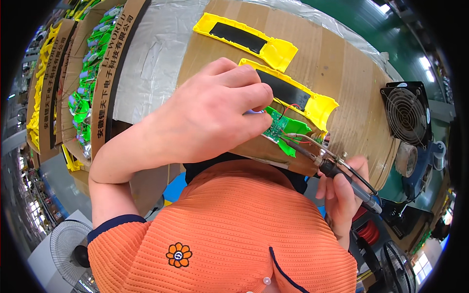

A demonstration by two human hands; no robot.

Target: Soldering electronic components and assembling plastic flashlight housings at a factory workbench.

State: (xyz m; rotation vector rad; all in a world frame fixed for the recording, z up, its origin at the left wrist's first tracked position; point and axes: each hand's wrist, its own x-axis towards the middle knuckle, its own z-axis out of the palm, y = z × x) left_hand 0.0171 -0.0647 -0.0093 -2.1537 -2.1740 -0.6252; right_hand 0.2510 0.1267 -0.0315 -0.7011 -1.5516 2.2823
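Note:
My right hand (343,198) grips a soldering iron (332,169) that has a thin metal feed tube along it. Its tip meets a green circuit board (276,125) seated in a bright green plastic shell (299,127). Over the board's left end, my left hand (222,110) is closed with its fingers pinched; what they hold is hidden. Thin red wires (291,107) run from the board toward a yellow plastic shell (320,106) with a black panel (283,89) just behind it.
Another yellow shell (278,52) with a black panel lies farther back on the cardboard-topped table (351,73). At the left, a cardboard box (115,73) holds many green parts. A black square fan (406,115) stands at the right edge; a white fan (71,254) is lower left.

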